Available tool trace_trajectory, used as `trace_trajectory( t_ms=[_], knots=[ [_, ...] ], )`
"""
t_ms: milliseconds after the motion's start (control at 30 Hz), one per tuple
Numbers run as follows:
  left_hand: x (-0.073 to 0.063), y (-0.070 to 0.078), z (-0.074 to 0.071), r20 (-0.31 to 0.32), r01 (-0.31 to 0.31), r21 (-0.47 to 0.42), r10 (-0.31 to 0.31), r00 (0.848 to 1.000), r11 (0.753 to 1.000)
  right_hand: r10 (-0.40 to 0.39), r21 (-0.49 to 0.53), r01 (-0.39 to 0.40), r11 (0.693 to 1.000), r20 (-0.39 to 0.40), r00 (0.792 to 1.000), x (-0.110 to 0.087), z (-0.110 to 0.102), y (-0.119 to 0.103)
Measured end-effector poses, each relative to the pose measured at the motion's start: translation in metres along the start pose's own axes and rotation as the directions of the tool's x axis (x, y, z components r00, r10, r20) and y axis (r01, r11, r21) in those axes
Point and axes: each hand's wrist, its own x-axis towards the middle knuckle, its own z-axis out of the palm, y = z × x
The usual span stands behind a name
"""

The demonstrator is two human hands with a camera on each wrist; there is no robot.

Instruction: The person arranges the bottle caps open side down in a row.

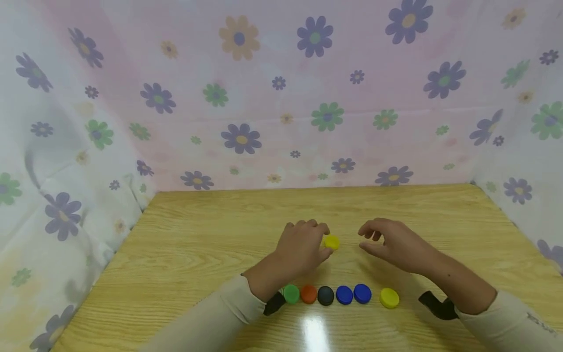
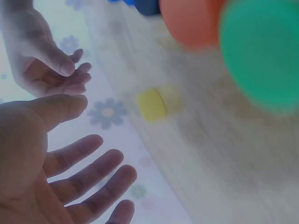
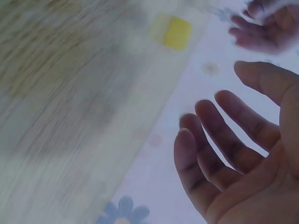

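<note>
A round yellow cap (image 1: 332,242) (image 2: 152,105) (image 3: 177,33) lies by itself on the wooden table. My left hand (image 1: 301,247) (image 2: 70,163) hovers just left of it, thumb and fingers spread apart and nothing in the grasp. On the cap's other side, farther off, is my right hand (image 1: 398,244) (image 3: 243,154), its fingers loosely bent and also holding nothing. Both wrist views show bare palms facing inward, with the yellow cap away from the fingertips.
Nearer me runs a row of caps: green (image 1: 291,294), red (image 1: 308,294), black (image 1: 326,296), two blue ones (image 1: 344,295), then another yellow cap (image 1: 389,297) after a small gap. Flower-printed cloth (image 1: 281,98) walls the table (image 1: 198,234) at the back and sides.
</note>
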Motion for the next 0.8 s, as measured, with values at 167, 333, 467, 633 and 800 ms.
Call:
trace_trajectory(
  t_ms=[167, 333, 467, 633, 800],
  knots=[
    [0.012, -0.015, 0.0, 0.045, 0.016, 0.02, -0.017, 0.999, 1.0, -0.024, -0.046, 0.026, 0.999, 0.053, 0.998, 0.023, 0.01, -0.006],
    [0.021, -0.022, 0.005, 0.095, 0.008, 0.059, -0.014, 0.995, 0.998, -0.017, -0.092, 0.028, 0.995, 0.124, 0.992, 0.037, 0.02, -0.009],
    [0.03, -0.023, 0.013, 0.138, -0.003, 0.082, -0.009, 0.99, 0.997, -0.005, -0.103, 0.023, 0.994, 0.174, 0.985, 0.046, 0.027, -0.011],
    [0.039, -0.024, 0.021, 0.169, -0.03, 0.072, 0.017, 0.986, 0.997, 0.006, -0.104, 0.015, 0.994, 0.199, 0.98, 0.055, 0.034, -0.011],
    [0.044, -0.025, 0.026, 0.175, -0.069, 0.058, 0.057, 0.983, 0.996, 0.012, -0.097, 0.008, 0.995, 0.208, 0.978, 0.06, 0.037, -0.009]
  ],
)
